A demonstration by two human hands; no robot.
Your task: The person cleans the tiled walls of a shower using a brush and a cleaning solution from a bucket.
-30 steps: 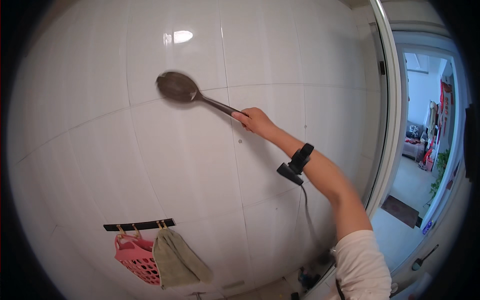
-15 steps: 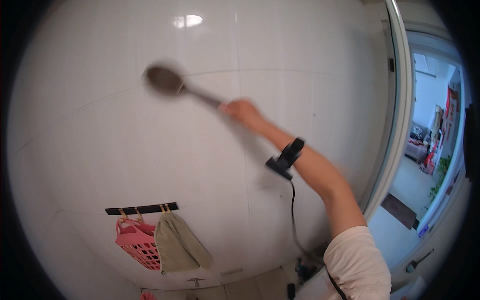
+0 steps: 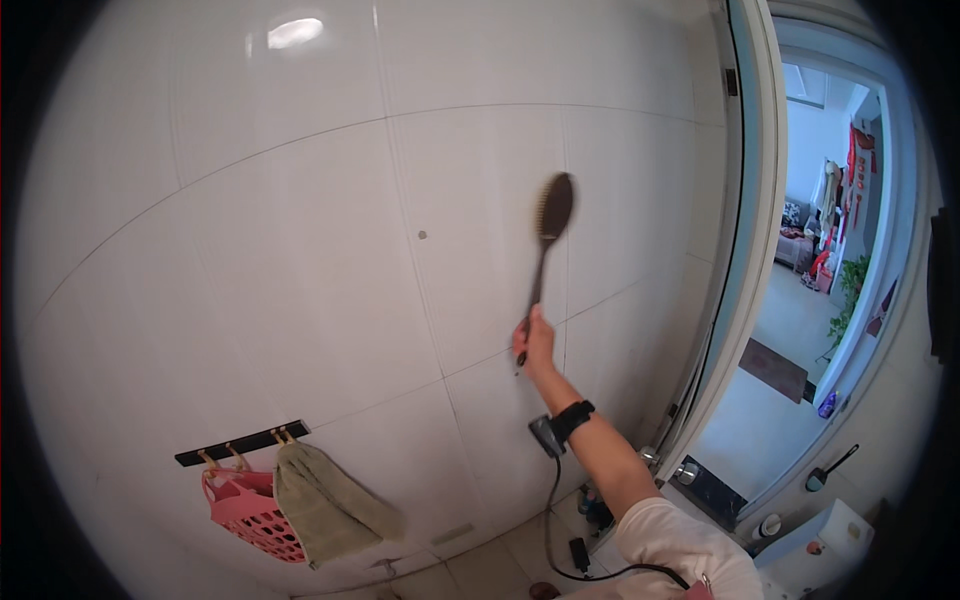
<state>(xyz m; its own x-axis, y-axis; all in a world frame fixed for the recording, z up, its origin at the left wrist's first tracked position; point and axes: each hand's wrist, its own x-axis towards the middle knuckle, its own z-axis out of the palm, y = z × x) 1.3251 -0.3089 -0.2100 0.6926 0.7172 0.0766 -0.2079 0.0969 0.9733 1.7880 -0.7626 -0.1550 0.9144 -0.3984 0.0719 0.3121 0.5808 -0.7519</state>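
While the right hand (image 3: 537,340) closes around the lower handle of a dark brown long-handled brush (image 3: 563,205), the brush stands nearly upright in front of the white tiled wall (image 3: 300,280), leaning slightly right at the top, nearer the wall's right edge than its left. Its oval head is uppermost, bristles facing left and smooth back facing right; whether it touches the tiles I cannot tell. The left hand lies out of the picture, so its state cannot be told. Around the right wrist sits a black strap with a small black device (image 3: 547,437), from which a black cable (image 3: 549,510) loops down and back toward the pale sleeve (image 3: 685,540). Toward the wall's lower left corner, a black hook rail (image 3: 240,444) carries a pink perforated basket (image 3: 258,520) and, just right of it and partly overlapping, a grey-green towel (image 3: 325,500). Along the wall's right edge runs a pale door frame (image 3: 752,260); beyond it, a dark mat (image 3: 773,370) lies on the floor near a green plant (image 3: 850,290).
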